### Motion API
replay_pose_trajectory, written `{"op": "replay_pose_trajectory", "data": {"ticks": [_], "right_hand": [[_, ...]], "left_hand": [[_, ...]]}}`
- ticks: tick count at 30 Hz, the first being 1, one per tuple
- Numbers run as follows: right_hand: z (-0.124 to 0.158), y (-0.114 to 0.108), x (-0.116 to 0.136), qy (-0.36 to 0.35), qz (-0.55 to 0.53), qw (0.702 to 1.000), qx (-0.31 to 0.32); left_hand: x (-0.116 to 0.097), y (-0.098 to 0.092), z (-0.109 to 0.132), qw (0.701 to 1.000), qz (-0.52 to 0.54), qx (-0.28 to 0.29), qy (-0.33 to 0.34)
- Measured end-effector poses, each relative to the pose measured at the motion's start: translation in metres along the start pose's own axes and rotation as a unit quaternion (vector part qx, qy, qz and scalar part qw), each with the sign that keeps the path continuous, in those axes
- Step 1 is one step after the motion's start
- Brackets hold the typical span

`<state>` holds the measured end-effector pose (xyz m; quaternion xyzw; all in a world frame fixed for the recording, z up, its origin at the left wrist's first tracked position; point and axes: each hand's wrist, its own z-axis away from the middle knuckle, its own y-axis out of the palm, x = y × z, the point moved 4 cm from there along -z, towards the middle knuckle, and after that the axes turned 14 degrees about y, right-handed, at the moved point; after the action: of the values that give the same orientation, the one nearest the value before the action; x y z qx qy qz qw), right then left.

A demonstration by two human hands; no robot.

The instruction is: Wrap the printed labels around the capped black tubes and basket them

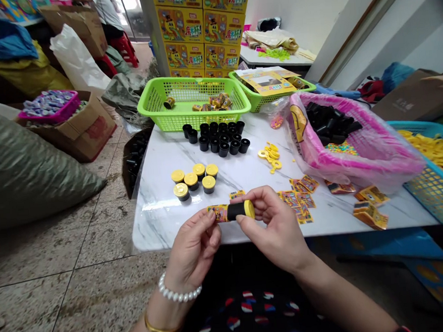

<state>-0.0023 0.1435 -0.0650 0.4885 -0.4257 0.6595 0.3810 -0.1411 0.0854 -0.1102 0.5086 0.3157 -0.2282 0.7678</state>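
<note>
Yellow-capped cups [194, 180] stand on the marble tabletop [155, 226].

Behind the table [153, 226], yellow cartons [204, 30] are standing in a tall stack; a green basket [186, 95] is sitting on the table's far edge, beside a second green basket [258, 101]; a pink basket [358, 161] is resting on the table's right side; a blue basket [412, 128] is leaning just past that side; left of the table, a grey sack [32, 169] is slumping near a cardboard box [86, 130] carrying a magenta tray [48, 110]; far beyond the table's left corner, a person [106, 12] in a white shirt is standing by red stools [124, 49].
</note>
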Motion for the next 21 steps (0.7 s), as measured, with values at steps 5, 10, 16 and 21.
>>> {"op": "replay_pose_trajectory", "data": {"ticks": [5, 10, 16, 21], "right_hand": [[0.004, -0.001, -0.006, -0.084, -0.008, 0.996, -0.001], [0.000, -0.012, -0.011, -0.083, -0.056, 0.995, 0.007], [-0.002, -0.012, -0.014, -0.057, -0.095, 0.993, 0.029], [0.001, -0.017, -0.011, -0.068, -0.077, 0.993, 0.052]], "left_hand": [[-0.001, 0.003, 0.005, 0.999, -0.033, -0.006, -0.003], [-0.002, 0.000, 0.011, 0.997, -0.070, -0.013, 0.011], [0.003, 0.002, 0.008, 0.996, -0.086, -0.001, 0.008], [0.004, 0.004, 0.005, 0.995, -0.096, -0.011, 0.032]]}}
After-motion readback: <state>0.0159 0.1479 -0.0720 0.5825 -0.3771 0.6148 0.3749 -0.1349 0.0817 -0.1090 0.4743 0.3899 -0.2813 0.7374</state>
